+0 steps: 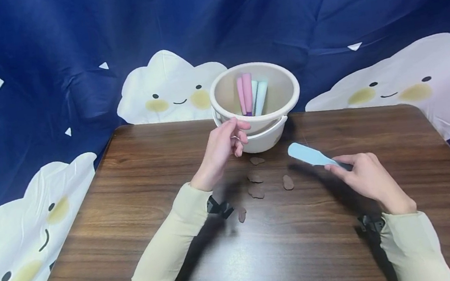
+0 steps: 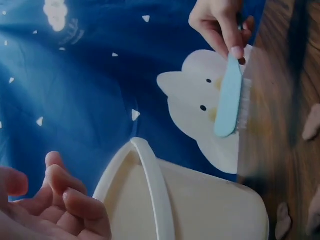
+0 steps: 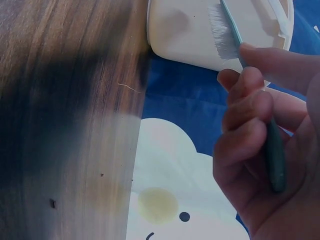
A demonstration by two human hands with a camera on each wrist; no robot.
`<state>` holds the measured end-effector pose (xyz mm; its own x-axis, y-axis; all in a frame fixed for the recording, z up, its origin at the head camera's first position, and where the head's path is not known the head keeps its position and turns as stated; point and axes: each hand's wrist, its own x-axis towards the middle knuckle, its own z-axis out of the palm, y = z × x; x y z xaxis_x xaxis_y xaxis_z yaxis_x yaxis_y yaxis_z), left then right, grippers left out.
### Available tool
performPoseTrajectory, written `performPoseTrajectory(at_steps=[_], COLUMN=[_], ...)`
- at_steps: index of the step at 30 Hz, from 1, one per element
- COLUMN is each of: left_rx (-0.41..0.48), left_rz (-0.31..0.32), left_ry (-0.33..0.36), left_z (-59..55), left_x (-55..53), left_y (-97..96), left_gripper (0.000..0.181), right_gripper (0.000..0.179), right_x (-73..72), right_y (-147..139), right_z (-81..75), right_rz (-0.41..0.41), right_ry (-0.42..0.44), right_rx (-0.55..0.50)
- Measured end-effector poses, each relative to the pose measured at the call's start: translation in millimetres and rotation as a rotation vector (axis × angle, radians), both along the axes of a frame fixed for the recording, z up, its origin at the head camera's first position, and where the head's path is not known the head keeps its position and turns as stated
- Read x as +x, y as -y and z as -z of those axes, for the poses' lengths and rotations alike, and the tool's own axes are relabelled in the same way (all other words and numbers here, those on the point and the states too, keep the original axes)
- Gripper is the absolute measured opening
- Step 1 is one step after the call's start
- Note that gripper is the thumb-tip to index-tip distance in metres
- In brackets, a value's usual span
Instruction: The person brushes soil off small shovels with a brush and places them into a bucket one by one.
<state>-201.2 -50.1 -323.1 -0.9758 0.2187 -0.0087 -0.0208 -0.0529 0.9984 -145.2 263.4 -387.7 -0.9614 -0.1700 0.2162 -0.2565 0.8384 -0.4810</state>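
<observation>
A light blue brush (image 1: 307, 154) with pale bristles is gripped by its handle in my right hand (image 1: 367, 177), above the right half of the table. In the right wrist view the fingers (image 3: 245, 115) curl round the handle, and the bristles point left. My left hand (image 1: 224, 146) hovers at the front left of a white bucket (image 1: 265, 141), its fingers loosely bent and holding nothing. Several flat brown pieces (image 1: 256, 192) lie scattered on the table in front of the bucket. Pink handles (image 1: 247, 91) and mint handles (image 1: 261, 97) stand inside the bucket; their lower ends are hidden.
The dark wooden table (image 1: 137, 190) carries the bucket at its back edge. A navy curtain (image 1: 66, 33) printed with white clouds hangs right behind. Tiny dark crumbs (image 3: 53, 203) lie on the wood in the right wrist view.
</observation>
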Motion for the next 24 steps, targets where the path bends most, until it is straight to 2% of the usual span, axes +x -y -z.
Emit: performPoseTrajectory(at_steps=[5, 9, 15, 20, 24], left_rx=[-0.120, -0.270, -0.506, -0.668, -0.797], left_rz=[0.026, 0.079, 0.147, 0.155, 0.141], left_ry=[-0.058, -0.143, -0.202, -0.255, -0.334], left_z=[8.0, 15.8, 29.5, 40.4, 51.7], left_x=[6.6, 13.2, 22.5, 30.3, 34.4], left_y=[6.7, 16.2, 32.9, 46.3, 55.8], left_gripper=[0.032, 0.031, 0.029, 0.029, 0.028], right_gripper=[0.029, 0.022, 0.026, 0.030, 0.026], right_x=[1.4, 2.0, 1.4, 4.1, 6.5], right_y=[-1, -4, -12, -17, -17], right_z=[-1.8, -1.6, 4.2, 10.1, 12.6], right_rz=[-0.004, -0.016, 0.027, 0.073, 0.088], right_ry=[0.078, 0.156, 0.150, 0.203, 0.224], right_rx=[-0.009, 0.001, 0.089, 0.091, 0.100])
